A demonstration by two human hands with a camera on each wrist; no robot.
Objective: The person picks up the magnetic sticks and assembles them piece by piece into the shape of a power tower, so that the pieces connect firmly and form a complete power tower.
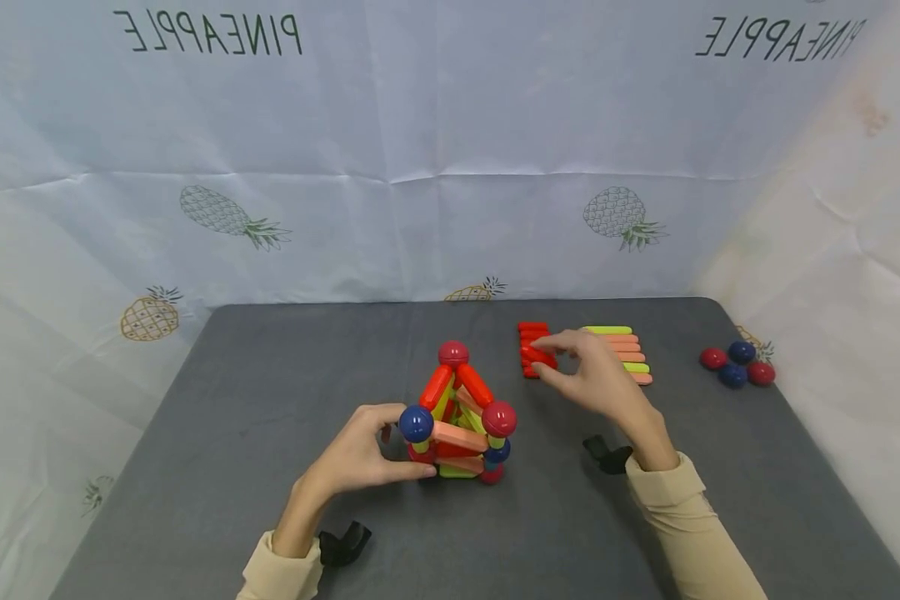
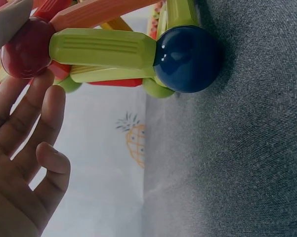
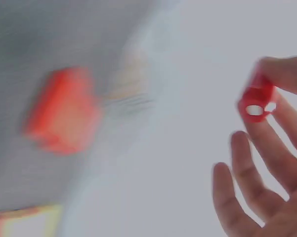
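A structure of magnetic sticks and balls [image 1: 459,436] stands on the grey table, built from red, orange and yellow-green sticks with red and blue balls at its corners. My left hand [image 1: 356,454] grips its left side. In the left wrist view the thumb and fingers are on a red ball [image 2: 27,48], and a blue ball [image 2: 188,59] sits low near the table. Between thumb and fingertips, my right hand [image 1: 600,379] pinches a red stick [image 3: 257,96], with its hollow-looking end facing the right wrist camera. It hovers at a row of red sticks [image 1: 532,329].
Yellow-green and orange sticks [image 1: 618,340] lie in a row behind the right hand, partly covered by it. Farther right are two red and two blue balls [image 1: 733,375] in a cluster. A pineapple-print cloth [image 1: 420,233] hangs behind the table [image 1: 285,367].
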